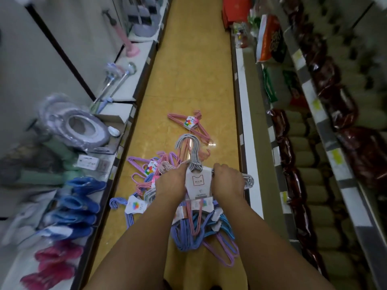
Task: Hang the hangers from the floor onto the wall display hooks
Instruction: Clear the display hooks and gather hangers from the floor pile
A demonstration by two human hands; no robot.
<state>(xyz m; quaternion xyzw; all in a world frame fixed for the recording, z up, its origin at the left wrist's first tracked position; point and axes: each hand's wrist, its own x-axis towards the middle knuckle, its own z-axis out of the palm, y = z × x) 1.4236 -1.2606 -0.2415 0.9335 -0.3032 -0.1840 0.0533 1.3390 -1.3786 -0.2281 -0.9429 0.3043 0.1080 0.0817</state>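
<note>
Two hands, left hand [170, 185] and right hand [227, 181] gripping one grey hanger bundle [196, 162], fingers curled round it, one pink bundle [193, 124] apart on the floor [188, 70], tangled pile [199, 231] uncountable

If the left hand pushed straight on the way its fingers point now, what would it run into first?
Probably the grey hook cluster of the hanger bundle that the left hand grips, its fingers angling up toward the hook necks. Past that lies the pink hanger pack on the floor, though depth is unclear.
</note>
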